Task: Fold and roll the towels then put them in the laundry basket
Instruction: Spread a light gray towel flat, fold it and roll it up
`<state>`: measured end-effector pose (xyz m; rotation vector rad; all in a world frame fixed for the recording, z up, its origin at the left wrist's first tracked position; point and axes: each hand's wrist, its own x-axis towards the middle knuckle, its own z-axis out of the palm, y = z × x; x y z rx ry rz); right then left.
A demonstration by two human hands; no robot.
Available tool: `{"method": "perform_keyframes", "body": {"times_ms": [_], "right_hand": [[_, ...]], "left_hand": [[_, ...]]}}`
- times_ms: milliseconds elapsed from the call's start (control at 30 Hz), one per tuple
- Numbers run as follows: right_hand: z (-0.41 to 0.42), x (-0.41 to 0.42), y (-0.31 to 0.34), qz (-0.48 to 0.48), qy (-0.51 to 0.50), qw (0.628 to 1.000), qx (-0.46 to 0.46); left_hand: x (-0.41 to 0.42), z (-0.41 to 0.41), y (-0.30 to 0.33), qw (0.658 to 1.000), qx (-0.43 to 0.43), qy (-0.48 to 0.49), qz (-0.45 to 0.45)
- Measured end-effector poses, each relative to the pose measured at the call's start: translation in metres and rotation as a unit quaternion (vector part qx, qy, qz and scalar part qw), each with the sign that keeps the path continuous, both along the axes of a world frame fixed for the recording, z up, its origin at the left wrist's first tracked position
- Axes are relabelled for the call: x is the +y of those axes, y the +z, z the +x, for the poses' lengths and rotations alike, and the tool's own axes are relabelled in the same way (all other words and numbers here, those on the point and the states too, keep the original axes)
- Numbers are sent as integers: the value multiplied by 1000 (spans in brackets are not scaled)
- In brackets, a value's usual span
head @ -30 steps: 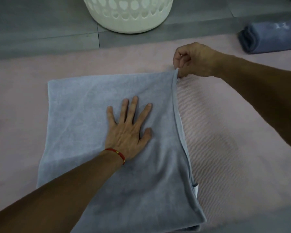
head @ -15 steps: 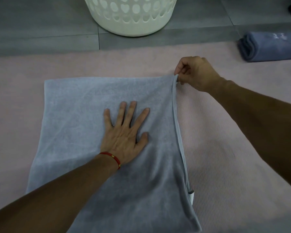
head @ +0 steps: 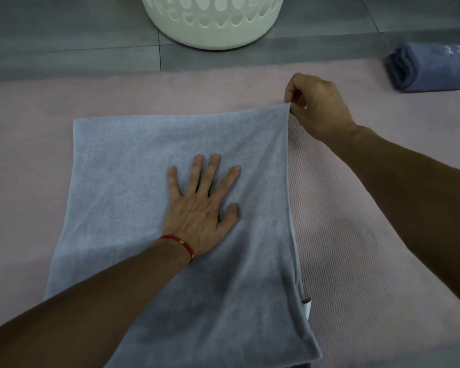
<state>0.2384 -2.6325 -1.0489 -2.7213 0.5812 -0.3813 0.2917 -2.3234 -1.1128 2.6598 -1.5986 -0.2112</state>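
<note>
A light blue-grey towel (head: 122, 181) lies folded flat on a pink mat (head: 369, 248). My left hand (head: 202, 208) presses flat on the towel's middle, fingers spread, a red cord round the wrist. My right hand (head: 316, 107) pinches the towel's far right corner and holds it a little off the mat. A white laundry basket (head: 213, 25) with heart-shaped holes stands on the floor beyond the mat. A darker blue rolled towel (head: 433, 67) lies at the far right edge of the mat.
Grey floor tiles (head: 64, 35) run along the back behind the mat. A white label (head: 306, 306) sticks out of the towel's right edge near the front.
My right hand, still pinching the corner, has drawn back slightly toward me and down. The left hand stays pressed on the towel. The view has tilted a little.
</note>
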Motion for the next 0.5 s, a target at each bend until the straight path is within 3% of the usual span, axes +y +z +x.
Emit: {"method": "perform_keyframes", "body": {"times_ms": [100,233,400,500], "right_hand": [[-7,-2,-7,-8,-57,992,111],[-9,10,-7,117,-206,965,111],[-1,30,-10,261,-257,926,91],[4,32,-4,305,-250,916,72]], "left_hand": [[0,0,-1,1000,-2,-2,7],[0,0,0,1000,-4,-4,14],[-1,1,1,1000,2,-5,25],[2,6,6,997,74,-16,-18]]}}
